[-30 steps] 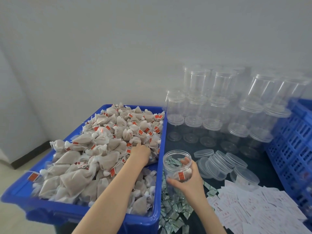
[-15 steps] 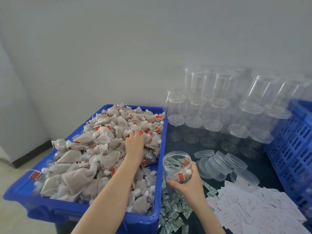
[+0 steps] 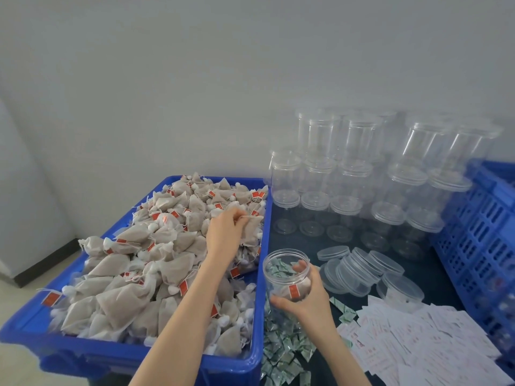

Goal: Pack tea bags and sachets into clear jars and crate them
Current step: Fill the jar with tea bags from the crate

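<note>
Pale grey wall fills the upper half of the view, above a dark table [image 3: 303,240] crowded with packing supplies. At the table's left edge sits a blue tub [image 3: 259,302] heaped with mesh tea bags [image 3: 131,274], each with a string and a red tag. The left hand [image 3: 224,232] reaches over the far right part of the heap, fingers curled, pinching 1 tea bag [image 3: 252,228] by its string at the fingertips; that bag hangs slightly raised against the pile.

The right hand [image 3: 309,298] grips an open clear jar [image 3: 287,274] just right of the tub's rim, thumb curled across the near side and fingers wrapped round the far side, 1 fingertip showing through the plastic. Inside the jar lies a tea bag with a red tag, and some green sachets show through its wall.

Loose green sachets [image 3: 281,346] are scattered on the table below the jar. Loose clear lids [image 3: 359,268] overlap just beside it, white paper slips [image 3: 418,344] spread to the right, stacked empty jars [image 3: 356,174] stand at the back, and a blue crate [image 3: 485,235] sits at far right.
</note>
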{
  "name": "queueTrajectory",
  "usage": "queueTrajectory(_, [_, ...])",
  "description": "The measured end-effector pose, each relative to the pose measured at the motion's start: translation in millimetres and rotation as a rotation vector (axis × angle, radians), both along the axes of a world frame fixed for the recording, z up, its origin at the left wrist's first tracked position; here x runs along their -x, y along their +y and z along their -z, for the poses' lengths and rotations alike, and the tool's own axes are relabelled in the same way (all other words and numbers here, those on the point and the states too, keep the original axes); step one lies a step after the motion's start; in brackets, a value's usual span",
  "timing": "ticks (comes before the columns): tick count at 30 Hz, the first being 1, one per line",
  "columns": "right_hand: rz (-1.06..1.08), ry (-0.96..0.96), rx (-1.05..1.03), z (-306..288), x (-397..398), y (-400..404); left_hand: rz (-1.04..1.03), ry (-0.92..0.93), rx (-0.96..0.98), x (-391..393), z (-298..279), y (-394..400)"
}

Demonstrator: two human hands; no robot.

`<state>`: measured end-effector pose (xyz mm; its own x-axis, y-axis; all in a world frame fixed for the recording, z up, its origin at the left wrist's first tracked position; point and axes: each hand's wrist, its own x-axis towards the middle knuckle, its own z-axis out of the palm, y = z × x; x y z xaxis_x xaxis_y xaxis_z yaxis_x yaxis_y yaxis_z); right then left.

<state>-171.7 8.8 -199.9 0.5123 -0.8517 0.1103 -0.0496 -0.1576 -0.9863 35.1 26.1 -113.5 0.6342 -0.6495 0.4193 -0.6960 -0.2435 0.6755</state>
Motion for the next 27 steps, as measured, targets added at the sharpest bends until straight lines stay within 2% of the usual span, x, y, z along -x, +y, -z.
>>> queueTrajectory(4, [0.013,0.0,-0.001,-3,0,0,0.313,0.339,0.227,13,-20,5])
queueTrajectory(7, [0.021,-0.009,-0.005,-3,-2,0,0.55,0.478,0.19,24,-24,6])
queueTrajectory(15, [0.031,-0.061,0.014,-6,-1,-2,0.862,0.306,-0.117,37,-12,5])
queueTrajectory(19, [0.03,-0.043,0.002,-4,-1,-2,0.843,0.161,-0.206,36,-5,1])
queueTrajectory(23, [0.024,-0.009,0.006,-1,-3,-3,0.791,-0.077,-0.344,35,5,-3])
queueTrajectory(27, [0.036,-0.001,-0.007,0,-2,-2,0.758,-0.037,-0.29,35,5,-6])
